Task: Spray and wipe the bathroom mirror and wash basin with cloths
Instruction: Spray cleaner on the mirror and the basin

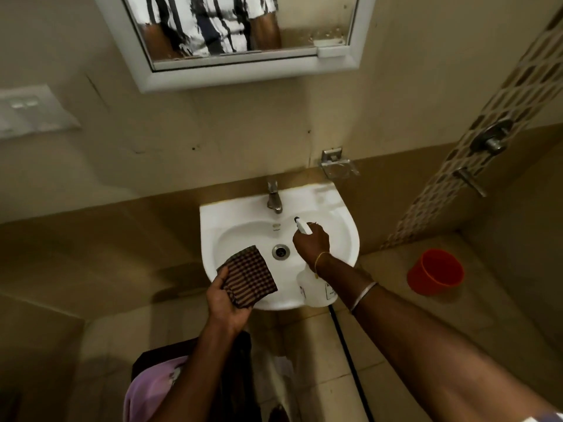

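Observation:
A white wash basin [231, 220] hangs on the wall below a white-framed mirror [243, 74]. My left hand [227, 303] holds a folded brown checked cloth [248, 275] over the basin's front left rim. My right hand [310, 242] grips the head of a white spray bottle [316, 289], with its nozzle pointing toward the back of the bowl near the tap [274, 197]. The bottle's body hangs under my wrist, over the basin's front right rim. The drain [281, 251] lies between my two hands.
An orange bucket [435, 272] stands on the floor at the right. A metal soap holder [336, 164] and wall taps [490, 138] are mounted on the right. A switch plate [30, 111] sits on the left wall. A black hose [350, 360] runs down below the basin. A purple cloth [152, 388] hangs near my waist.

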A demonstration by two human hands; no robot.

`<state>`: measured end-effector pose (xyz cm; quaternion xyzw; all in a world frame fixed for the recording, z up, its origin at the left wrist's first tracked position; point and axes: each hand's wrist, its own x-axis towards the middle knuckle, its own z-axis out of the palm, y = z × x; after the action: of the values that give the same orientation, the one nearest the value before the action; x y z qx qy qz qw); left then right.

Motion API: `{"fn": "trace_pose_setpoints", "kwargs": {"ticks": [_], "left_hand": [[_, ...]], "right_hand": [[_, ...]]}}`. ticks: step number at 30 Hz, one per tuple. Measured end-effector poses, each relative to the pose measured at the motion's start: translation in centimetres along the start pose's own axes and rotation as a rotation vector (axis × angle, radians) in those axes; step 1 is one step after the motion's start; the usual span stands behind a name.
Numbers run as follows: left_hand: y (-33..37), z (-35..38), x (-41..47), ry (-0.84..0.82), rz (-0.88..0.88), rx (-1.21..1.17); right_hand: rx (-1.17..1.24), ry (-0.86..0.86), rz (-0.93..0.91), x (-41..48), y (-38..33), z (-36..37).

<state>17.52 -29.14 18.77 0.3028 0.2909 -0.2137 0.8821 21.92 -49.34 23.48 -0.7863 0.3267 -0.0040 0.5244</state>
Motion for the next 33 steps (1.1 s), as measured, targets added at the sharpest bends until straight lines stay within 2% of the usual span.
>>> {"fn": "trace_pose_setpoints", "kwargs": {"ticks": [8,13,17,20,23,28,33], "left_hand": [[3.1,-1.4,1.3,0.027,0.020,0.023],[4.4,-2.3,1.7,0.046,0.030,0.003],[5.1,-3.2,1.9,0.081,0.043,-0.009],[5.5,-3.8,2.1,0.087,0.047,-0.007],[5.4,-4.1,2.3,0.095,0.046,0.002],[4.1,-3.5,2.9,0.111,0.030,0.042],[2.3,-0.6,2.6,0.063,-0.005,0.058]], "right_hand": [[-0.090,-0.084,-0.003,-1.6,1.0,0.5],[-0.098,-0.243,0.110,-1.1,1.4,2.6],[-0.269,-0.350,0.080,-1.6,1.4,4.7],[-0.362,-0.294,0.046,-2.4,1.0,4.3],[-0.284,-0.188,0.073,-1.7,2.0,2.8],[-0.136,0.004,0.234,-1.1,3.2,-0.6],[-0.092,0.037,0.234,-1.7,3.5,-1.8]]}}
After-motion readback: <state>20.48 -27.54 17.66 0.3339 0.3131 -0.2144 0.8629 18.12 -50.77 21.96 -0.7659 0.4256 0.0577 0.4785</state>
